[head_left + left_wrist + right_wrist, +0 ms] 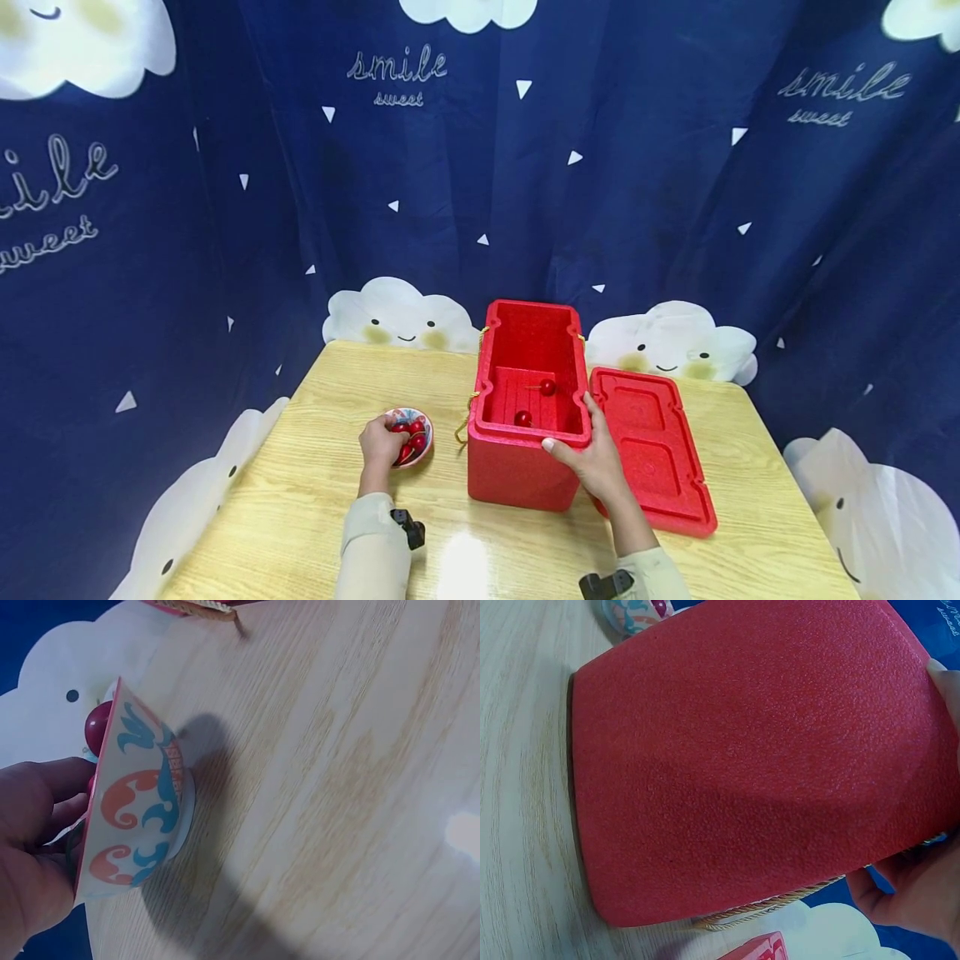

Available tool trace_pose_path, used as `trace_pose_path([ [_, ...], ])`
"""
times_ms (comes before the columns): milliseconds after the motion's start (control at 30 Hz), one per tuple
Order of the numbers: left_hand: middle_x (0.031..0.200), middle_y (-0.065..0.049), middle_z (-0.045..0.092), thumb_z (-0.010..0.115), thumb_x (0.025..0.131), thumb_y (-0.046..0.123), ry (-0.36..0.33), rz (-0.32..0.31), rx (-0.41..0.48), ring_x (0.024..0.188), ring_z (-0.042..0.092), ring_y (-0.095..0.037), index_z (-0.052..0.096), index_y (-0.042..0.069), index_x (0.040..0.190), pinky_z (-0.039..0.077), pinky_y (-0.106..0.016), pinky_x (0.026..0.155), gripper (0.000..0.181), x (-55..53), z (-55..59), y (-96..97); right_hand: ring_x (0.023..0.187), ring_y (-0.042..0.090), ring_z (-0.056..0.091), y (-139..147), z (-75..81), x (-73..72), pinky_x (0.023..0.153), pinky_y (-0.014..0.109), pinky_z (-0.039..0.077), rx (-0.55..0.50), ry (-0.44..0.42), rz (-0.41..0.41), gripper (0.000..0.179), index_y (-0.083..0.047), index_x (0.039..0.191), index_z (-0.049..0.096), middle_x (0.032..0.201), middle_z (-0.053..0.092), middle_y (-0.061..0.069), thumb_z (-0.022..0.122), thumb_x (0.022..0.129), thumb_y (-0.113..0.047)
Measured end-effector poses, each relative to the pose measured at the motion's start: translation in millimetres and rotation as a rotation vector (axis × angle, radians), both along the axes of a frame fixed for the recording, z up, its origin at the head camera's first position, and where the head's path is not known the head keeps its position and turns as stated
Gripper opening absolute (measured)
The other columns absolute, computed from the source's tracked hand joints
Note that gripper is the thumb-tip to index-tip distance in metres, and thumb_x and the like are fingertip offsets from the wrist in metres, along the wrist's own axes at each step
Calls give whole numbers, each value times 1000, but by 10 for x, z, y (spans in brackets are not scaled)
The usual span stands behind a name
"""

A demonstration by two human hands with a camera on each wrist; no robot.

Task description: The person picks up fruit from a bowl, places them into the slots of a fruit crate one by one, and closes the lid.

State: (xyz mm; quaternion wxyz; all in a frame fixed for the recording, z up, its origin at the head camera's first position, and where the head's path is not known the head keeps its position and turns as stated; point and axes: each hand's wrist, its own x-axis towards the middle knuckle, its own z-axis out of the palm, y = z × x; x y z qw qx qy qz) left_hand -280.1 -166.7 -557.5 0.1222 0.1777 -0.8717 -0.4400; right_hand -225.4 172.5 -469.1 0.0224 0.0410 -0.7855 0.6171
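Note:
My left hand [381,443] reaches over the rim of a small patterned bowl [142,802], among red cherries [417,442]. Its fingertips are hidden behind the rim, so whether they pinch a cherry cannot be told. A deep red foam box [517,471] stands open at the table's middle. On its floor lie two cherries, one with a stem [547,387] and one nearer the front wall [522,418]. My right hand [596,458] grips the box's near right corner, thumb on the front rim and fingers along the side.
A red lid [652,450] lies flat on the wooden table [300,500], just right of the box. Yellow cord [462,429] hangs at the box's left side, and more runs along the right [780,901]. Behind the table hangs a blue curtain [450,167] with clouds.

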Motion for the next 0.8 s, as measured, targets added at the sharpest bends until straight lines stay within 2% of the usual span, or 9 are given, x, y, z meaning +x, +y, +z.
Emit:
trace_pose_path([
  [133, 92, -21, 65, 77, 67, 5, 9, 22, -24, 89, 55, -40, 67, -6, 91, 43, -46, 82, 28, -6, -2, 17, 120, 33, 41, 15, -74, -28, 90, 42, 42, 11, 16, -8, 101, -19, 149, 13, 141, 33, 16, 80, 73, -24],
  [400, 89, -21, 65, 75, 69, 5, 9, 59, -27, 88, 56, -40, 68, -6, 90, 43, -46, 81, 25, -7, 12, 49, 120, 32, 41, 15, -73, -27, 90, 41, 43, 14, 12, -15, 101, -19, 148, 15, 141, 33, 16, 81, 72, -25],
  [500, 86, -21, 65, 75, 69, 5, 10, 60, -56, 86, 57, -39, 69, -5, 87, 44, -46, 79, 22, -13, 10, 49, 121, 34, 40, 5, -11, -10, 90, 41, 43, 6, -5, -13, 101, -17, 148, 15, 141, 33, 17, 81, 72, -23],
  [633, 81, -21, 64, 73, 68, 6, 8, 54, -98, 82, 57, -40, 67, -5, 80, 44, -47, 76, 17, -22, 2, 44, 121, 36, 39, -38, 147, 67, 91, 42, 42, 6, -15, -6, 99, -10, 148, 14, 141, 32, 20, 79, 74, -18],
  [800, 83, -23, 64, 73, 70, 7, -29, 52, -91, 85, 56, -42, 66, -5, 78, 45, -48, 77, 16, -30, 1, 49, 120, 34, 41, -78, 251, 136, 90, 42, 43, 25, -20, -15, 97, -9, 148, 15, 140, 33, 19, 78, 75, -16],
])
